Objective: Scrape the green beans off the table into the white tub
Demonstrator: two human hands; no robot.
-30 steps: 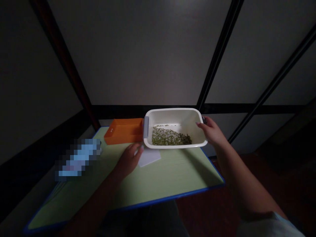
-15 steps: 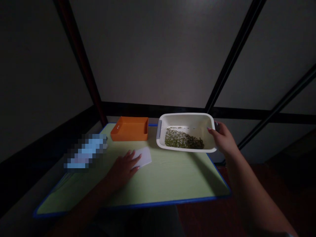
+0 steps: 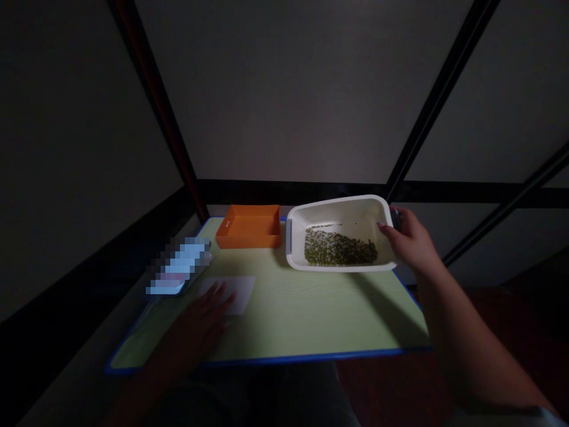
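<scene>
My right hand (image 3: pixel 411 237) grips the right-hand end of a white plastic basin (image 3: pixel 296 207), thumb over the rim. The basin is raised over the table's right side and tilted, so its inside faces me. Small green and dark bits (image 3: pixel 342 248), too fine to name, lie along its floor. On the table my left hand (image 3: pixel 207 317) rests flat with fingers spread on a thin white sheet (image 3: pixel 243 290), which could be paper or cloth. Part of the sheet is hidden under the fingers.
An orange open tray (image 3: pixel 249 240) stands at the table's back edge, left of the basin. A phone-like device (image 3: pixel 182 267) with a blurred screen is at the left edge. The green tabletop (image 3: pixel 306 320) has a blue border; a panelled wall (image 3: pixel 293 107) rises behind it.
My left hand and the white sheet under it have slid left and nearer to me. The basin's right end has tipped up slightly in my right hand. The view has shifted a little.
</scene>
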